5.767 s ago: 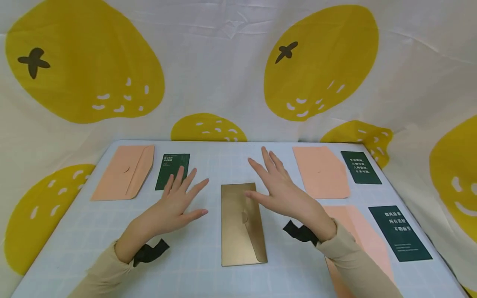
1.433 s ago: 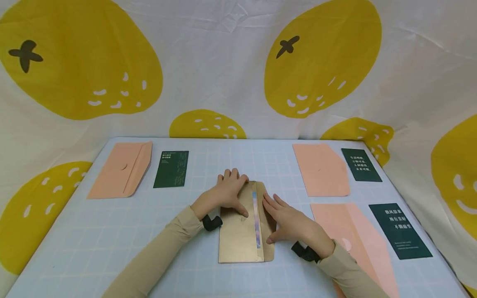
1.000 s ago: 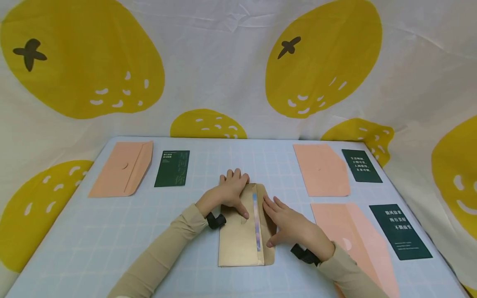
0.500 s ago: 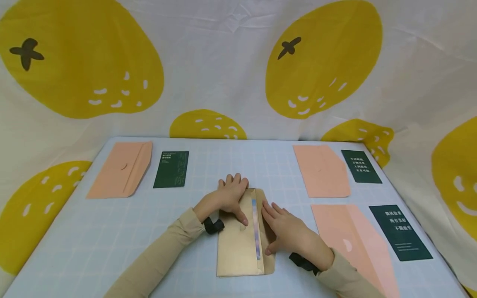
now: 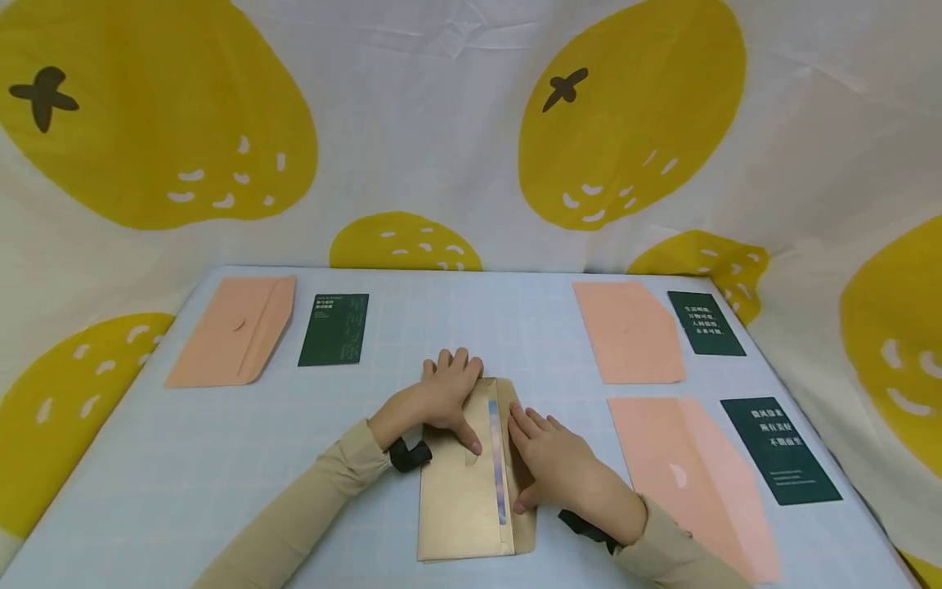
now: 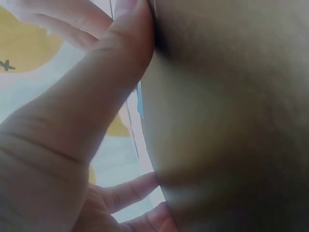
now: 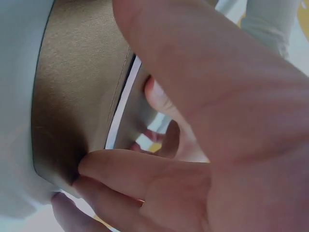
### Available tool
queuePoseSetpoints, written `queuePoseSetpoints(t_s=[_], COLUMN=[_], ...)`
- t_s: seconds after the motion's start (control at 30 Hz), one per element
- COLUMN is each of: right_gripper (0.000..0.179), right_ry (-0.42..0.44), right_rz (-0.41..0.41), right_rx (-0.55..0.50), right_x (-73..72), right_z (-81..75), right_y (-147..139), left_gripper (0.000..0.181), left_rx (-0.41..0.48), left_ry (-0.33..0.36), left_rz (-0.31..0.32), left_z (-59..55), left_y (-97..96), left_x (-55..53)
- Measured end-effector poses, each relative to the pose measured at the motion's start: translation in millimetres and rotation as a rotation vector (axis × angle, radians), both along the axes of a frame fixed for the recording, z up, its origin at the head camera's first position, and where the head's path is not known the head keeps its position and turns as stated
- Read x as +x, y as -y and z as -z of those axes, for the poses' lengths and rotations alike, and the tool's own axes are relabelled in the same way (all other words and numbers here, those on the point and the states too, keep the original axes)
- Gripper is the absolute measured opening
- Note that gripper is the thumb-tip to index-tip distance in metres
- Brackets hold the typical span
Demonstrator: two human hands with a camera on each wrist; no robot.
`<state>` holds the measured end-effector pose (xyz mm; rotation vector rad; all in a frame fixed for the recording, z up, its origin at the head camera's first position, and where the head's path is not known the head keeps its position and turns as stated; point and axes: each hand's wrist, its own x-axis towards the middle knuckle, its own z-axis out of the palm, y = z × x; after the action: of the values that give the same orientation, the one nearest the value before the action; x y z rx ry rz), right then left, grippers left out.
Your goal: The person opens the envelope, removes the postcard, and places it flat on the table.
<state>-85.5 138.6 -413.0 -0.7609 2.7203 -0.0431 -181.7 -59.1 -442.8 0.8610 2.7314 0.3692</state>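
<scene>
In the head view a gold envelope lies on the table, its flap folded out to the right. A narrow blue-to-purple strip shows along its opening. My left hand grips the envelope's upper left part, thumb on the front face and fingers over the far edge. My right hand rests on the flap, with straight fingers on its upper part and the thumb lower down. The right wrist view shows those fingertips against the flap, near its corner.
At back left lie a peach envelope and a dark green card. On the right are two more peach envelopes, one far and one near, each beside a green card, far and near. My right sleeve overlaps the near envelope.
The gold envelope was closed with both hands spread above the table; afterwards its flap stands out and both hands touch it. Over the last second, envelope and hands have shifted slightly towards me.
</scene>
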Motion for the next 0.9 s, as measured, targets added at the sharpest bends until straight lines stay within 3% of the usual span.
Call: queuePoseSetpoints(t_s=[0.13, 0.27, 0.4, 0.5, 0.6, 0.9], right_gripper=[0.113, 0.113, 0.112, 0.111, 0.112, 0.111], right_ry=[0.0, -0.011, -0.012, -0.002, 0.0, 0.048], right_rz=[0.005, -0.009, -0.023, -0.02, -0.019, 0.0], right_rx=[-0.002, -0.005, -0.028, -0.052, -0.059, -0.069], right_x=[1.1, 1.6, 2.0, 1.7, 1.4, 1.0], right_z=[0.5, 0.8, 1.4, 1.7, 1.5, -1.0], right_y=[1.5, 1.2, 0.7, 1.0, 1.6, 0.8], left_gripper=[0.098, 0.092, 0.09, 0.093, 0.097, 0.093], left_rx=[-0.029, -0.041, -0.038, -0.038, -0.055, -0.089], left_ry=[-0.073, -0.181, -0.112, -0.038, -0.061, -0.123], left_rz=[0.024, 0.059, 0.089, 0.081, 0.076, 0.125], left_z=[0.3, 1.1, 1.9, 1.2, 0.1, -4.3], left_y=[1.2, 0.7, 0.9, 1.3, 2.0, 6.3], left_x=[10.4, 40.0, 74.1, 87.9, 90.6, 82.8])
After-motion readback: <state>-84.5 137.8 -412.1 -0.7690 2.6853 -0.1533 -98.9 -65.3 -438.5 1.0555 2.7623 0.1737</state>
